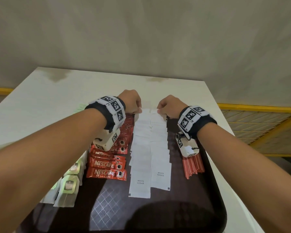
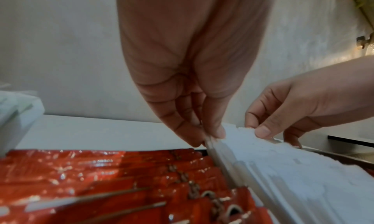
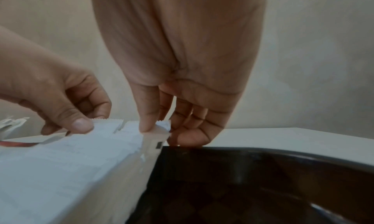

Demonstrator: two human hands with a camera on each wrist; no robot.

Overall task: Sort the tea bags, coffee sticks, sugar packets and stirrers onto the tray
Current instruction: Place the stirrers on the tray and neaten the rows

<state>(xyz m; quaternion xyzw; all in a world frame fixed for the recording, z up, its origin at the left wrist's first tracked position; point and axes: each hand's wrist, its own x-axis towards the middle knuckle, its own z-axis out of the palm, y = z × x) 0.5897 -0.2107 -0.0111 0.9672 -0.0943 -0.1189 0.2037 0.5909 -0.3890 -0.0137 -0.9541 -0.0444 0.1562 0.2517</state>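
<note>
Pinching at both hands: my left hand [image 1: 131, 100] has thumb and fingers closed on the far end of the left row of white sugar packets [image 1: 142, 148], and my right hand [image 1: 169, 105] nips the far corner of the right row between thumb and fingers [image 3: 146, 115]. Both grips sit at the far edge of the dark tray [image 1: 158, 212]; the two overlapping rows run from them toward me down its middle. Red coffee sticks [image 1: 107, 167] lie stacked just left of the packets, under my left wrist. Tea bags [image 1: 69, 185] lie at the tray's left edge. Red stirrers [image 1: 193, 165] lie bundled to the right, below my right wrist. The tray rests on a white table [image 1: 40, 91].
</note>
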